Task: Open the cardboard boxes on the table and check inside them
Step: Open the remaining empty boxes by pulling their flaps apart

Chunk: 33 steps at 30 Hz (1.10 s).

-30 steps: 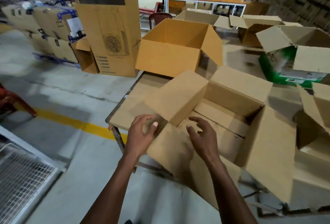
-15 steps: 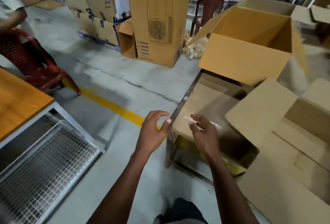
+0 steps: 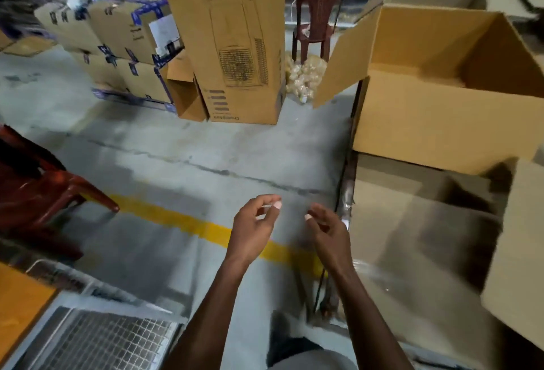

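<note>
Hovering over the concrete floor beside the table (image 3: 382, 222), the left hand (image 3: 253, 231) and right hand (image 3: 331, 235) are apart, fingers loosely curled, gripping nothing visible; motion blur hides detail. An open cardboard box (image 3: 441, 122) sits on the table, flaps up; another box (image 3: 518, 251) lies nearer, at the right edge.

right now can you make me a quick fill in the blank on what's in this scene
1. The large open brown cardboard box sits on the ____.
2. The painted line across the grey concrete floor is ____.
3. The tall brown cardboard carton beside the maroon plastic chair stands on the ____.
4. The left hand and right hand hover over the floor, touching ____ box.

Missing words: table; yellow; floor; no
</note>
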### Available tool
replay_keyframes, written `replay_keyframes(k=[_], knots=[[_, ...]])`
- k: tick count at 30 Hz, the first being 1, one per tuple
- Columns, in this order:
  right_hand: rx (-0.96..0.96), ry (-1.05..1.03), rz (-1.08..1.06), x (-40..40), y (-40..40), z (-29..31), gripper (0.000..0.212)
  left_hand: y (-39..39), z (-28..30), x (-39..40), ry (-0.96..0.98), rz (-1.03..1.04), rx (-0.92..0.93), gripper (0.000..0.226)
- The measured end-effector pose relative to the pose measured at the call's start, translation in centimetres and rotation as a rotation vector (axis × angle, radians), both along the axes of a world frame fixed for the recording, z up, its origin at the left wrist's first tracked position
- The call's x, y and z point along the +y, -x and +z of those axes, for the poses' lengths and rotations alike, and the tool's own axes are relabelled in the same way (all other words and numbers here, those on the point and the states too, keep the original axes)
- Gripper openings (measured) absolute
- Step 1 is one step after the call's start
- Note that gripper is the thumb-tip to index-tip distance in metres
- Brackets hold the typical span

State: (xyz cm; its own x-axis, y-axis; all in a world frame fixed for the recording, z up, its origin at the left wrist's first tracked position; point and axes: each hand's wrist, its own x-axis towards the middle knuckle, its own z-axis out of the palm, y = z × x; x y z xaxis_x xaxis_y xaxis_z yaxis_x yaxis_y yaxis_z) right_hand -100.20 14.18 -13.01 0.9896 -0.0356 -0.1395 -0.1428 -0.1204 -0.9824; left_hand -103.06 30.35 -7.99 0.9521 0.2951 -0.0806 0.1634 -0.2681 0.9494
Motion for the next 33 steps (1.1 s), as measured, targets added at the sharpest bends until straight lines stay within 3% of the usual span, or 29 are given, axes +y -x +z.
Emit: replay_keyframes(k=[7, 14, 22, 33], knots=[[-0.04, 0.058, -0.063, 5.0, -11.0, 2.7, 0.027, -9.9, 0.1, 6.8, 0.021, -0.085, -0.013, 0.015], [-0.031, 0.072, -0.072, 12.9, -21.3, 1.4, 0.025, -21.4, -2.3, 14.0, 0.113, -0.087, 0.011, 0.014], [-0.019, 0.021, -0.183, 22.2, -37.8, 3.7, 0.025, -42.6, 0.2, 24.7, 0.107, -0.181, -0.038, 0.026], [0.008, -0.027, -0.441, 22.3, -59.2, 2.9, 0.024, -66.7, -0.1, 22.8, 0.057, -0.464, 0.032, 0.014]])
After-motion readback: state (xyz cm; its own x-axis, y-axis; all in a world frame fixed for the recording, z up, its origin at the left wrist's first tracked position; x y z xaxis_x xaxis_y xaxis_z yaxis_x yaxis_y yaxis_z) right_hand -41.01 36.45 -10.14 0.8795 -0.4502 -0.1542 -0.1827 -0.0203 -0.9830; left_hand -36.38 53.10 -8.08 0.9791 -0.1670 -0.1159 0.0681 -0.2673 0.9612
